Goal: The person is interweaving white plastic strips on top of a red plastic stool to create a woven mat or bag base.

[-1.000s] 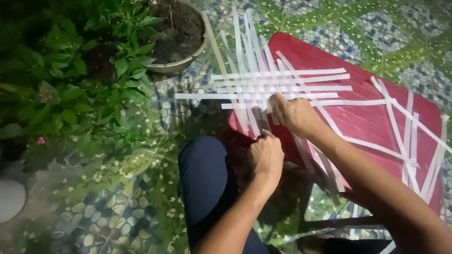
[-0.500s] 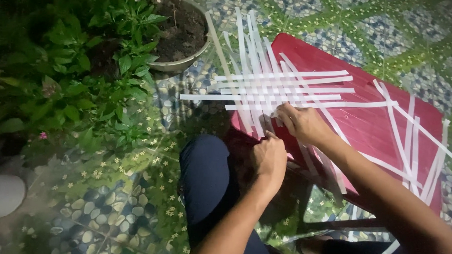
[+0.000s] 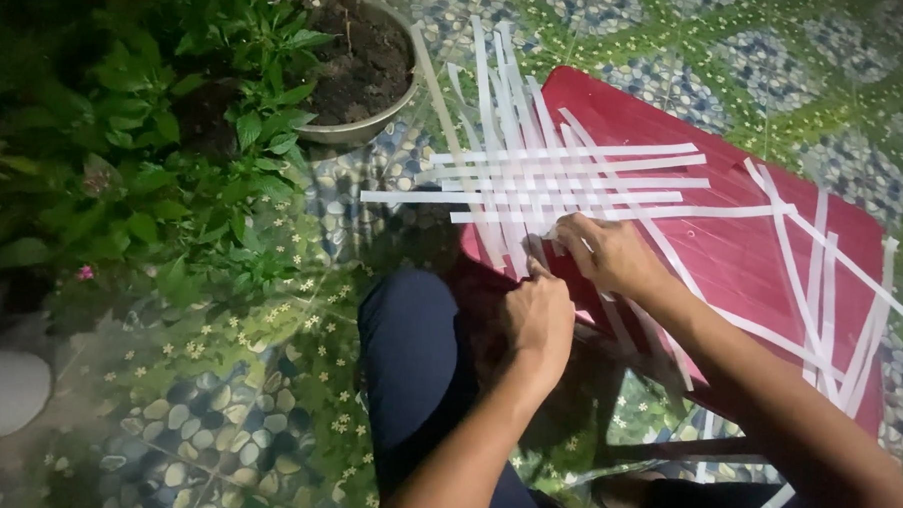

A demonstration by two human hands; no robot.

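Several long white strips (image 3: 559, 180) lie woven in a lattice on the near-left corner of a low red table (image 3: 732, 254). My left hand (image 3: 539, 316) pinches the near ends of the lengthwise strips at the table's edge. Just beyond it, my right hand (image 3: 607, 254) presses its fingers on the strips at the lattice's near side. More loose white strips (image 3: 822, 271) lie crossed over the table's right part. My knee in dark trousers (image 3: 415, 355) is below the left hand.
A round pot of soil (image 3: 360, 72) stands at the top beside leafy green plants (image 3: 159, 184) on the left. The floor (image 3: 227, 422) has a green floral and pebble pattern. A pale rounded object (image 3: 6, 390) sits at the left edge.
Both hands stayed at the near edge of the lattice with small finger shifts; the right hand has slid slightly down and right. The view has drifted a little.
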